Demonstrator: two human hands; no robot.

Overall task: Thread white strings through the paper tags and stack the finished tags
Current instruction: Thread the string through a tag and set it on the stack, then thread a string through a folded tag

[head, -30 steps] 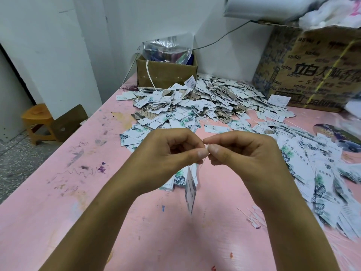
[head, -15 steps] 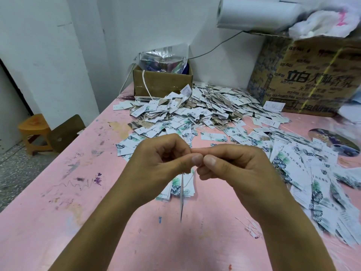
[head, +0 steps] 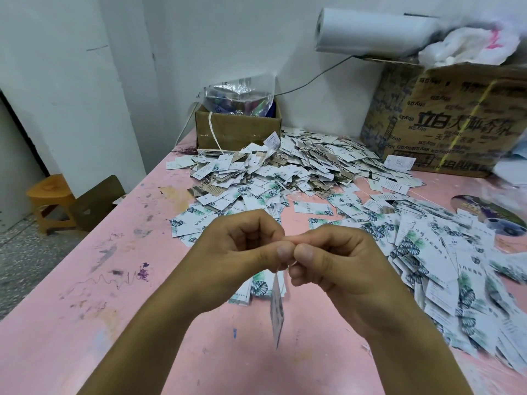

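My left hand [head: 242,252] and my right hand [head: 336,260] meet thumb to thumb above the pink table [head: 85,280]. Both pinch a thin white string [head: 291,264] between thumb and forefinger. A paper tag [head: 277,312] hangs edge-on from that string below the fingers, clear of the table. Under my hands lies a small stack of leaf-printed tags [head: 258,289]. A big loose heap of tags [head: 285,172] covers the far middle of the table, and more tags [head: 445,269] spread along the right side.
A small open cardboard box [head: 236,129] with a plastic bag stands at the back by the wall. A large printed carton [head: 456,118] with a white roll [head: 370,32] on top stands at the back right. An orange stool [head: 50,201] stands on the floor at the left.
My hands have drawn closer together, thumbs now touching. The hanging tag has swung and turned on the string. The camera has tilted slightly, shifting the scene downward.
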